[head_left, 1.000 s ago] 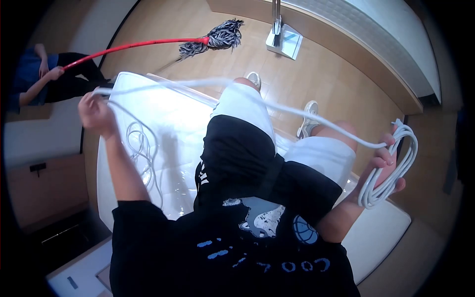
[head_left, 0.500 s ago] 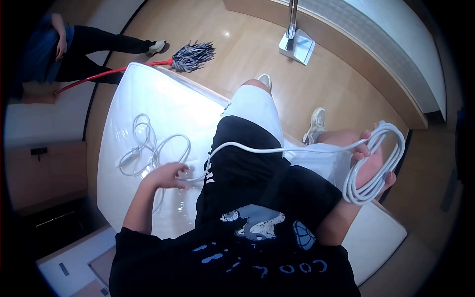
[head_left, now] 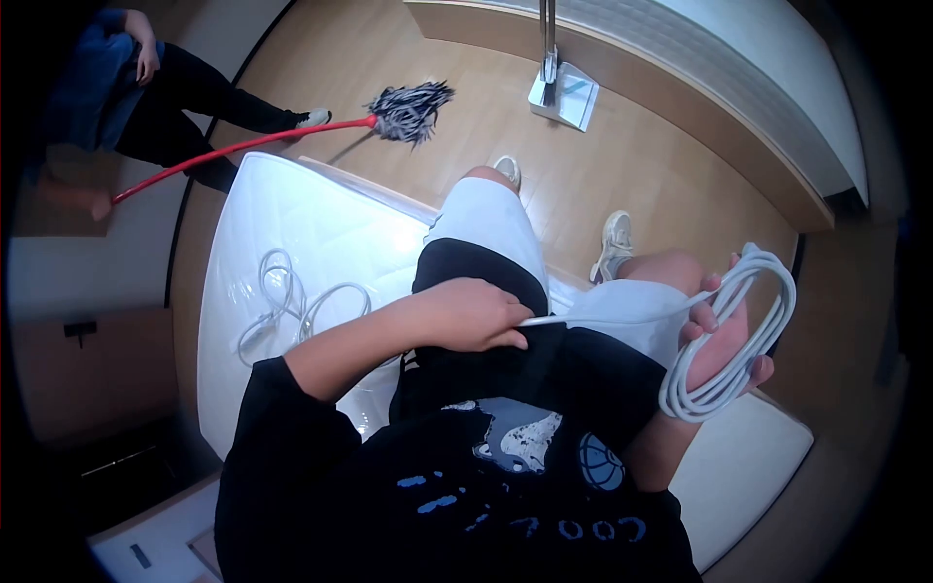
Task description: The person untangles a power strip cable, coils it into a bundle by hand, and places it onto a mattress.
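Several loops of a white cable (head_left: 777,321) hang in my right hand (head_left: 721,335), whose fingers are bent around the coil at the right. From the coil one strand crosses my lap to my left hand (head_left: 476,316), which is closed on it in front of my waist. Beyond the left forearm, the loose rest of the cable lies in tangled loops on the plastic-wrapped mattress (head_left: 233,389). Part of its run is hidden under my left arm. Near the far left loops is a small white end piece, too blurred to name.
Another person (head_left: 146,107) stands at the upper left, holding a red-handled mop (head_left: 408,112) over the wooden floor. A white dustpan (head_left: 566,99) with a brush stands near the wooden-edged platform (head_left: 661,73). I sit on the mattress edge, feet on the floor.
My left hand has moved from above the mattress rightward to my lap and closed on the cable. The strand between my hands is now straighter. The other person's mop has shifted right.
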`<state>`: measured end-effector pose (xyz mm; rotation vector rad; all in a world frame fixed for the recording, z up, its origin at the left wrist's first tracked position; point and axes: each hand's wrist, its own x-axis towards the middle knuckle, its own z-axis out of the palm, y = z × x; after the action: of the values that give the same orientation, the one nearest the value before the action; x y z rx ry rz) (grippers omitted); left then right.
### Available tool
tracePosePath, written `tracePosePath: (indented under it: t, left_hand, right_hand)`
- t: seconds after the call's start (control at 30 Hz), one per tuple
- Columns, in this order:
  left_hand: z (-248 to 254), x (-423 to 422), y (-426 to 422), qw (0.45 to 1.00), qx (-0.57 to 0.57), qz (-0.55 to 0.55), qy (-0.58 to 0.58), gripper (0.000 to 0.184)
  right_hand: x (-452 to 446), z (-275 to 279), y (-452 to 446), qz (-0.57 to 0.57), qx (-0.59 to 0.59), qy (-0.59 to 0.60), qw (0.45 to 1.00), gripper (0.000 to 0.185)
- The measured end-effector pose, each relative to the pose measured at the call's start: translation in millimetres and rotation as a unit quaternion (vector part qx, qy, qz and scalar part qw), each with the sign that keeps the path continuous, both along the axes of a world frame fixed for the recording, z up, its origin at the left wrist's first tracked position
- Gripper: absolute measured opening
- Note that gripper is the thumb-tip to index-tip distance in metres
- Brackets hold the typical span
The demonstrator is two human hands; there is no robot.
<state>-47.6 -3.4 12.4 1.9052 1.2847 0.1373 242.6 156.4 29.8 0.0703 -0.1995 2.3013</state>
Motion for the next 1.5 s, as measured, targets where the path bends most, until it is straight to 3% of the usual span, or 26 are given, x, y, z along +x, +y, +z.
tracePosePath:
  t: [0.03,0.07,0.13,0.17,0.33,0.47,0.57,0.67,0.73,0.8,0.97,1.07,1.13,1.27,1.33,1.43,1.5]
  left_hand:
    - [-2,4,5,0.999,-0.023,0.000,-0.043,0.041]
    - [-5,12,8,0.985,-0.118,0.041,-0.116,0.042]
    - [-4,14,26,0.905,-0.308,0.124,-0.266,0.045]
    - [-10,17,28,0.879,-0.372,0.126,-0.270,0.037]
    - [-30,16,2,0.782,-0.371,0.223,-0.449,0.016]
    - [-24,1,-19,0.686,-0.314,0.298,-0.586,0.016]
    - [-22,14,-37,0.666,-0.279,0.293,-0.626,0.023]
    - [-17,24,-47,0.707,-0.293,0.240,-0.597,0.031]
    - [-5,23,-39,0.696,-0.346,0.187,-0.601,0.043]
    - [6,16,-27,0.756,-0.317,0.162,-0.550,0.049]
    - [52,-5,-15,0.811,-0.146,0.358,-0.439,0.035]
    - [83,-18,-36,0.801,-0.063,0.423,-0.418,0.025]
    - [101,-22,-54,0.843,0.037,0.451,-0.292,0.016]
    - [111,-19,-80,0.816,0.179,0.525,-0.162,0.014]
    - [108,-14,-73,0.849,0.275,0.450,-0.029,0.019]
    - [85,10,-68,0.769,0.265,0.580,-0.047,0.024]
    - [86,18,-60,0.761,0.289,0.575,-0.078,0.028]
  right_hand:
    - [-2,2,1,0.008,0.002,0.005,1.000,0.107]
    - [1,0,-5,0.014,0.005,0.015,1.000,0.107]
    - [-3,0,-4,0.034,0.007,0.017,0.999,0.108]
    - [-3,-3,-4,0.041,0.010,0.014,0.999,0.108]
    - [-4,-19,7,0.052,0.074,0.053,0.995,0.112]
    - [-3,-26,9,0.044,0.060,0.038,0.996,0.111]
    - [-9,-22,8,0.044,0.032,0.013,0.998,0.109]
    - [-16,-25,11,0.053,0.026,0.005,0.998,0.107]
    - [-31,-23,15,0.084,0.044,0.043,0.995,0.098]
    - [-49,-16,13,0.117,0.004,0.067,0.991,0.103]
    - [-123,18,10,0.223,0.049,0.049,0.972,0.113]
    - [-170,41,-8,0.263,0.062,0.093,0.958,0.113]
    - [-182,46,-13,0.275,0.087,0.092,0.953,0.113]
    - [-194,45,-28,0.279,0.078,0.079,0.954,0.115]
    - [-195,39,-36,0.265,0.075,0.061,0.959,0.115]
    - [-190,36,-37,0.237,0.088,0.024,0.967,0.116]
    - [-184,33,-38,0.216,0.089,0.006,0.972,0.117]
